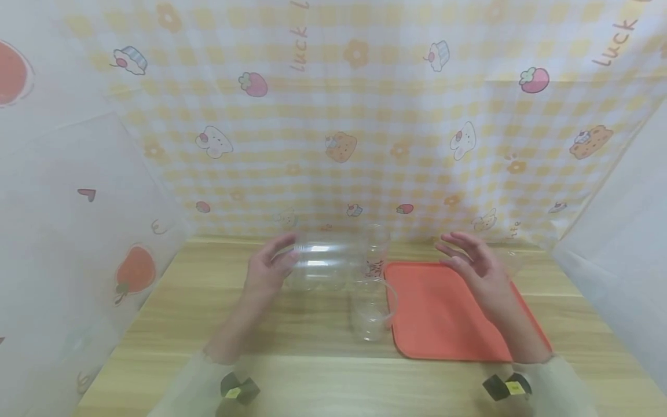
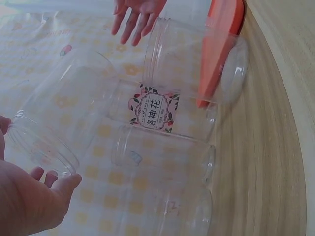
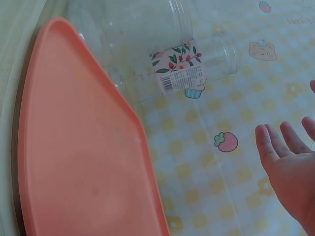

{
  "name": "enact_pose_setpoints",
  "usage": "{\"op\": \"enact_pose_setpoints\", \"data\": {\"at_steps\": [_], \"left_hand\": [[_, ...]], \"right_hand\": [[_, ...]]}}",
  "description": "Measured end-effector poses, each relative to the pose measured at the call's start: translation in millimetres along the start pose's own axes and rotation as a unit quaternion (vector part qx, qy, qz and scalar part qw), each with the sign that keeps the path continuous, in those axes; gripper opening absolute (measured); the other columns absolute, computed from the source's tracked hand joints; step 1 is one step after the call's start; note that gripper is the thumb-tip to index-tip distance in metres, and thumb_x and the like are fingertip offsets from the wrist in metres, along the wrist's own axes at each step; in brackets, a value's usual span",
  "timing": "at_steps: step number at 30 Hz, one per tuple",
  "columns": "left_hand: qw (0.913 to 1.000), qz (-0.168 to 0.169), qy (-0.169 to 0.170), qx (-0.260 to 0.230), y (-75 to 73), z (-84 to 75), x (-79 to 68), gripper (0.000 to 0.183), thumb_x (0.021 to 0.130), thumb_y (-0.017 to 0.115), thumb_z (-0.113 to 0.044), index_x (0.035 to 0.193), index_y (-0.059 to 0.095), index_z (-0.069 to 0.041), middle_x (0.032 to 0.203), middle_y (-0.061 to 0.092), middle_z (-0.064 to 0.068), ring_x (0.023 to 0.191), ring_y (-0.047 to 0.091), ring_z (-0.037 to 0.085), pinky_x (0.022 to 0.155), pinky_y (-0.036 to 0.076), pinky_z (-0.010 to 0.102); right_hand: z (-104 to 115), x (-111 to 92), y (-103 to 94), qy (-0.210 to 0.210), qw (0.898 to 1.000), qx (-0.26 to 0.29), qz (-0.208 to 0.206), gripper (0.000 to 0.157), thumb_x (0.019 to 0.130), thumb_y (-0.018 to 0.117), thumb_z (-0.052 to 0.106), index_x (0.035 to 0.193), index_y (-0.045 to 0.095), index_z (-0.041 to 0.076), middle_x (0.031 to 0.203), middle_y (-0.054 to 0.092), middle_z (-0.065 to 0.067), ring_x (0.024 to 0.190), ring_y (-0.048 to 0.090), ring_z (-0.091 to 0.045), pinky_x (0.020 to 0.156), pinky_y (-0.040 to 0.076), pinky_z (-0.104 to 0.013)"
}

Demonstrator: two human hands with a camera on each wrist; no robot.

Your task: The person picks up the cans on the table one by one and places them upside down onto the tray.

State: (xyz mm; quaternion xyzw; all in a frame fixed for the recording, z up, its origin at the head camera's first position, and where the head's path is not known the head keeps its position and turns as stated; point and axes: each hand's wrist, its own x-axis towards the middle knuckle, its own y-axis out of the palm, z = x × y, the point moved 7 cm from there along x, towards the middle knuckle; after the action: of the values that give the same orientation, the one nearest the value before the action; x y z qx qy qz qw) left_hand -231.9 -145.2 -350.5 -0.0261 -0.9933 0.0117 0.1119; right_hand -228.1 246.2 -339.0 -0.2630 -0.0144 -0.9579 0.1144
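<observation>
In the head view my left hand point(image 1: 268, 266) grips the neck of a clear plastic jar point(image 1: 328, 255), which is tipped on its side above the table. The left wrist view shows thumb and fingers around the ridged rim of that jar point(image 2: 74, 103). Several more clear jars stand beyond it; one carries a pink floral label point(image 2: 154, 109). A wide clear jar point(image 1: 371, 315) stands nearest, by the tray's left edge. Over the orange tray point(image 1: 443, 313), my right hand point(image 1: 482, 269) is raised with fingers spread and slightly bent, holding nothing visible.
The wooden table point(image 1: 292, 376) runs in front of the jars. A yellow-checked cloth point(image 1: 312, 116) hangs behind as a backdrop, with white sheets at both sides. Something faint and transparent point(image 1: 513, 260) shows just behind the right hand; its kind is unclear.
</observation>
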Motion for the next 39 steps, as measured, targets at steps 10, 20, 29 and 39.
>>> {"op": "enact_pose_setpoints", "data": {"at_steps": [10, 20, 29, 39], "left_hand": [[0.9998, 0.002, 0.019, -0.01, 5.2, -0.7, 1.1, 0.048, 0.099, 0.066, -0.024, 0.142, 0.054, -0.005, 0.146, 0.051, 0.013, 0.122, 0.058, 0.03, 0.103, 0.048, 0.052], [0.9998, 0.0, 0.01, -0.019, 11.6, -0.9, 1.8, 0.047, 0.098, 0.068, -0.025, 0.14, 0.057, -0.007, 0.143, 0.053, 0.009, 0.122, 0.058, 0.03, 0.103, 0.048, 0.051], [0.9996, 0.001, 0.022, -0.015, 16.3, -2.2, 2.2, 0.046, 0.098, 0.068, -0.027, 0.139, 0.059, -0.009, 0.142, 0.055, 0.007, 0.121, 0.059, 0.028, 0.101, 0.05, 0.053], [0.9995, -0.001, 0.019, -0.027, 20.4, -5.0, 3.3, 0.045, 0.098, 0.069, -0.024, 0.138, 0.059, -0.007, 0.142, 0.055, 0.01, 0.119, 0.06, 0.029, 0.099, 0.052, 0.045]], "right_hand": [[-1, 1, 6.5, -0.008, 1.0, 0.002, 0.006, 0.047, 0.1, 0.049, -0.016, 0.145, 0.036, -0.014, 0.144, 0.049, -0.025, 0.131, 0.05, -0.041, 0.102, 0.049, -0.047], [-2, 5, 12.8, 0.004, 1.0, -0.004, 0.008, 0.046, 0.101, 0.05, -0.012, 0.146, 0.04, -0.009, 0.146, 0.047, -0.026, 0.132, 0.05, -0.039, 0.102, 0.05, -0.044], [-2, 6, 20.5, 0.009, 1.0, 0.005, 0.01, 0.047, 0.101, 0.05, -0.011, 0.146, 0.036, -0.011, 0.145, 0.049, -0.023, 0.133, 0.047, -0.043, 0.102, 0.05, -0.044], [-4, 9, 28.6, -0.008, 0.999, 0.028, 0.019, 0.046, 0.1, 0.048, -0.015, 0.145, 0.037, -0.011, 0.144, 0.043, -0.034, 0.132, 0.047, -0.046, 0.102, 0.049, -0.046]]}}
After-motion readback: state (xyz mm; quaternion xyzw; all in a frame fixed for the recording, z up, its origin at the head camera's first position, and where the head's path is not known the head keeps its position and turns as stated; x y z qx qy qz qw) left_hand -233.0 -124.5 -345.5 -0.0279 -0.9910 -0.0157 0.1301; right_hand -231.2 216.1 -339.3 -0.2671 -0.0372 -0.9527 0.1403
